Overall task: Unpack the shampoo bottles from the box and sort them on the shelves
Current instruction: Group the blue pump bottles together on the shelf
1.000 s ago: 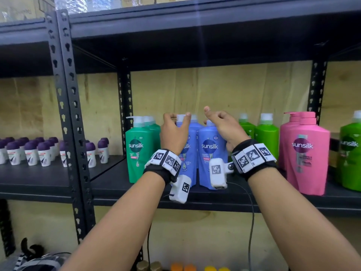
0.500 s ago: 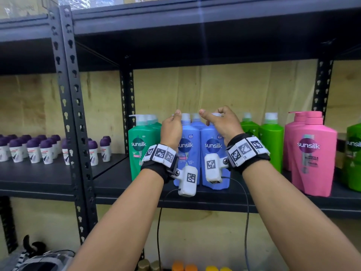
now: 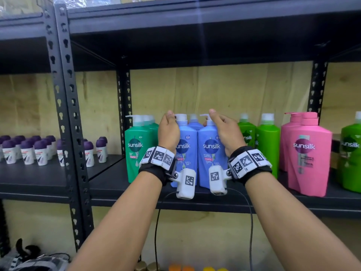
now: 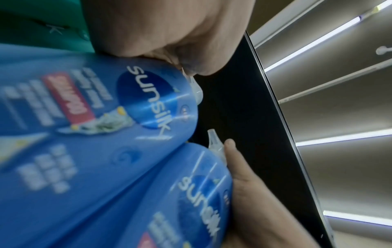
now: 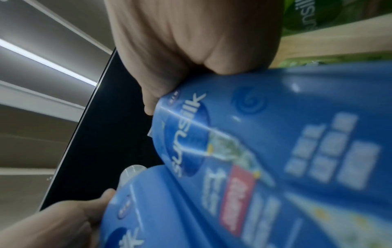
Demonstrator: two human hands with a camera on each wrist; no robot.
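Observation:
Two blue Sunsilk pump bottles stand side by side at the front of the black shelf [image 3: 109,184]. My left hand [image 3: 169,132] lies against the left side of the left blue bottle [image 3: 185,153], thumb up, fingers curled behind its shoulder. My right hand [image 3: 224,132] holds the right blue bottle [image 3: 212,153] from the right, fingers curled behind its neck by the pump. In the left wrist view my palm [image 4: 159,25] presses the left blue bottle [image 4: 106,117]. The right wrist view has my fingers [image 5: 191,42] over the right blue bottle [image 5: 275,125]. More blue bottles stand behind.
Teal bottles [image 3: 136,149] stand just left of the blue pair, green ones [image 3: 267,145] just right, then pink bottles [image 3: 306,153] and another green one [image 3: 351,153]. Small purple-capped bottles [image 3: 39,151] fill the left bay. An upright post [image 3: 64,114] divides the bays.
Both hands have slid from the bottle tops to the outer sides of the blue pair, thumbs now raised. The two bottles stand upright and close together on the shelf.

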